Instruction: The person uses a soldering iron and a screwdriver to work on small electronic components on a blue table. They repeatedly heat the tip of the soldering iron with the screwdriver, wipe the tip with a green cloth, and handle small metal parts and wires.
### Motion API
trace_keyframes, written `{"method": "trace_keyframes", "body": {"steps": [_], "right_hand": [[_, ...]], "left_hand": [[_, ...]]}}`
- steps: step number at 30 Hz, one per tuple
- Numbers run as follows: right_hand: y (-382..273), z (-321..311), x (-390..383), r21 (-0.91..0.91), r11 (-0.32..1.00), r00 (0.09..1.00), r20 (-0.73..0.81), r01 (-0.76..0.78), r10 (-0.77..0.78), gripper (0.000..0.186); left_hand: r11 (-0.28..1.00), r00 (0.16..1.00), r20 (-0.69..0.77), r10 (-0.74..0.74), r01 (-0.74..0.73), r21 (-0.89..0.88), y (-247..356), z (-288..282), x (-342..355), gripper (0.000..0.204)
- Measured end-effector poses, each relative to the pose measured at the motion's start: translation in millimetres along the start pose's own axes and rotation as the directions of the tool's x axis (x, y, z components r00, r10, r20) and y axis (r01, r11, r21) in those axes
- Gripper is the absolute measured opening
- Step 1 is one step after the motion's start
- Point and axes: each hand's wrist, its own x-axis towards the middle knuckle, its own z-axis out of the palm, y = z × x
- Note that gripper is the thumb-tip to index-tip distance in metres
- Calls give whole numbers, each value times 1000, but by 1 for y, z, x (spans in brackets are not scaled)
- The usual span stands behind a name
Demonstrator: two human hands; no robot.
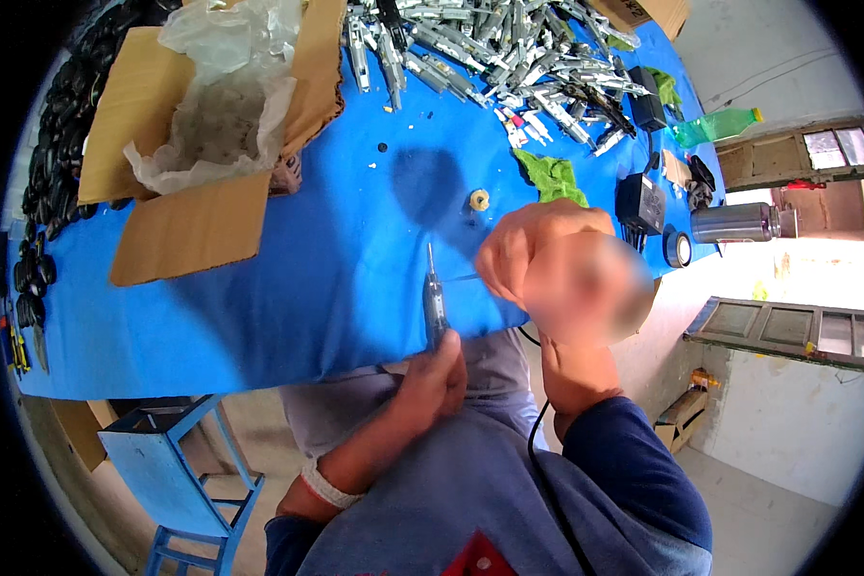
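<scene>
My left hand (430, 382) grips the lower end of a slim dark-grey tool (436, 305) that points upward with a thin metal tip. My right hand (523, 254) is raised just right of that tip, fingers curled; a thin line extends leftward from it toward the tool, and what it holds is hidden by a blurred patch. A small round tan piece (479, 200) lies on the blue-covered table (336, 259) above my hands, near a green cloth (547, 178).
An open cardboard box (187, 228) with plastic wrapping sits left. Grey metal parts (451, 53) pile behind; black items (48, 163) line the left edge. Right are a black power brick (640, 202), a steel flask (734, 221) and green bottle (715, 128). A blue chair (163, 470) stands lower left.
</scene>
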Motion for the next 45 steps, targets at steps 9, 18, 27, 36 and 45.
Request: {"method": "trace_keyframes", "body": {"steps": [9, 18, 27, 36, 45], "right_hand": [[-12, 30, 5, -351, 936, 938, -323, 6, -128, 42], [-3, 28, -6, -111, 986, 920, -360, 123, -155, 38], [-8, 16, 15, -148, 985, 983, 172, 83, -57, 46], [-8, 21, -8, -270, 956, 960, -215, 117, -178, 42], [0, 27, -7, -29, 984, 938, -300, 175, -175, 47]], "left_hand": [[1000, 999, 32, -12, 12, -3, 5, -6, 0, 54], [999, 1000, -21, 12, -11, 37, -3, -3, 2, 53], [999, 998, -56, 7, -4, 54, 0, 1, -2, 53], [999, 999, 46, 15, -13, -31, 0, -5, 1, 53], [999, 995, 92, -26, 30, -40, 2, -7, 2, 54]]}}
